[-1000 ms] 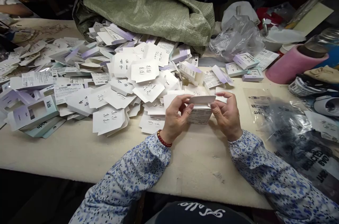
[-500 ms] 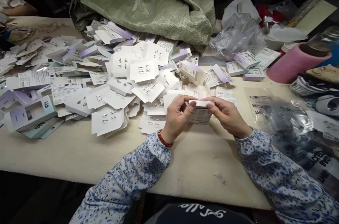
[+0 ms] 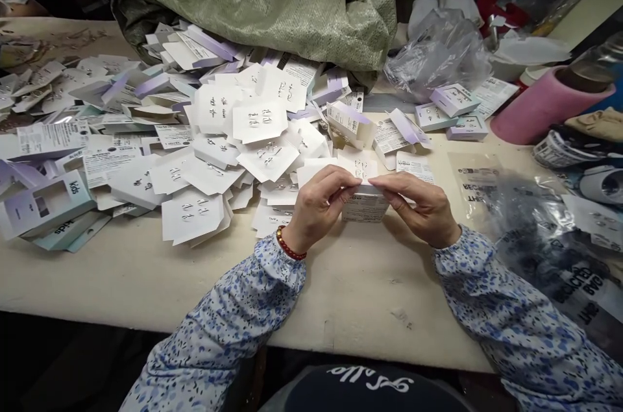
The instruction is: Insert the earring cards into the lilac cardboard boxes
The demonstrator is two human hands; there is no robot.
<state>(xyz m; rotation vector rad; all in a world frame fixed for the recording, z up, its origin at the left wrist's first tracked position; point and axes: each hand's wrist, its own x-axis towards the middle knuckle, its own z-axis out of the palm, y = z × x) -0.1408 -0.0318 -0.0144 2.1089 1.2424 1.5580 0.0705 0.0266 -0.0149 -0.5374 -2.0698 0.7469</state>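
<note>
A small printed cardboard box [image 3: 365, 208] stands on the table between my hands, its text side towards me. My left hand [image 3: 324, 204] pinches its upper left corner between thumb and fingers. On the opposite corner, my right hand [image 3: 419, 204] grips with thumb and fingers, which cover part of the top edge. Just behind the box lies a white card [image 3: 357, 165] with small metal pieces on it. Left of my left hand spreads a heap of white cards [image 3: 192, 214] carrying small silvery pieces, which look like earrings.
Behind the heap slumps a green woven sack [image 3: 272, 3]. Finished-looking small boxes [image 3: 455, 104], a clear plastic bag [image 3: 438, 61] and a pink roll [image 3: 545, 107] sit at the back right. Printed plastic bags [image 3: 530, 224] lie right of my right hand. Flattened and folded boxes [image 3: 48, 204] are at far left.
My fingers have shifted from the front of the box's top to its upper edge, with the thumbs drawn lower. The white top flap shows less now. The view has tilted slightly.
</note>
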